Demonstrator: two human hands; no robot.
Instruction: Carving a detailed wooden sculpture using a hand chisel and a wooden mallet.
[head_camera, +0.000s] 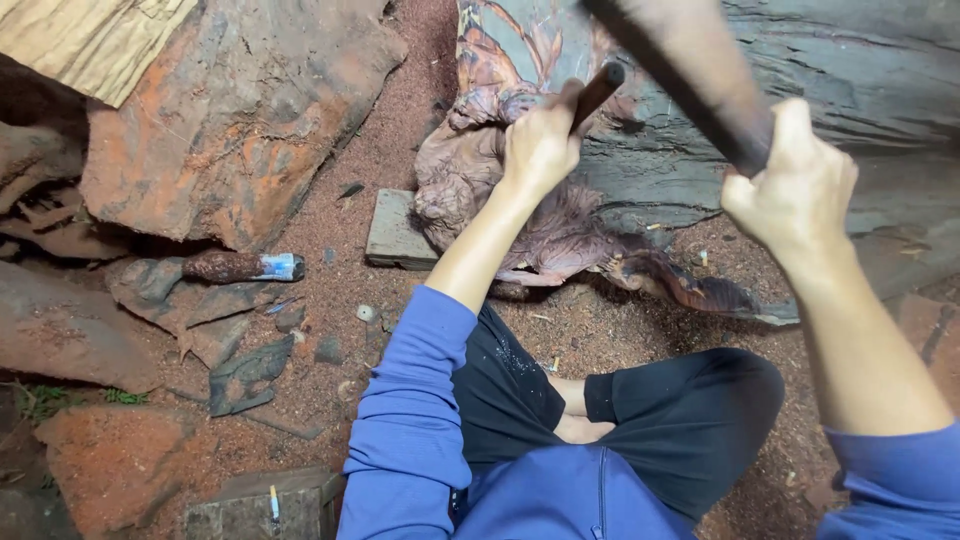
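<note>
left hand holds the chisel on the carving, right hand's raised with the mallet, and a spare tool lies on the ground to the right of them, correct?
Not quite: the spare tool lies on the ground to the person's left. The head view shows it there. The left hand does hold the chisel on the carving, and the right hand raises the mallet.

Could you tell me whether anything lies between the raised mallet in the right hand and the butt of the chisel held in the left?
Nothing visible does. The left hand holds the chisel against the carved wood, its butt end bare. The right hand holds the blurred mallet raised just right of it, with only air between.
</note>
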